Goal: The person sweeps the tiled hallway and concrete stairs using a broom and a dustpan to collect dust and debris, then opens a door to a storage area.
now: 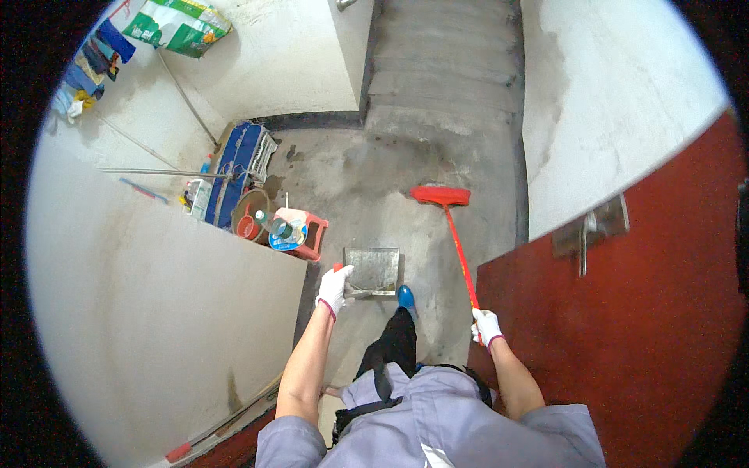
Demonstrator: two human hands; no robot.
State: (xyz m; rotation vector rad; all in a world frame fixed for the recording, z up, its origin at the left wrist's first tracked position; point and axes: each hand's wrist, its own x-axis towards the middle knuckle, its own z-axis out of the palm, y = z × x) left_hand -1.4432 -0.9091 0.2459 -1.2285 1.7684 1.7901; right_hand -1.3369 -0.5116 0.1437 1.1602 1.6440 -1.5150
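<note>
My left hand (334,288), in a white glove with a dark pink cuff, is closed around the handle of a metal dustpan (373,268); the handle's red end shows above the fingers. The pan lies just in front of my blue-covered foot (406,296). On the right, my right hand (486,325), gloved the same way, grips the red stick of a broom (440,195). The broom's red head is farther ahead, on the grey concrete floor, apart from the dustpan. What the pan holds, if anything, cannot be told.
A red door (661,327) with a metal handle stands at the right, a white wall (164,281) at the left. Beyond that wall are a pink plastic stool (316,237) with bottles, a bucket (267,202) and a blue case-like object (231,169). Concrete steps (445,58) lie ahead.
</note>
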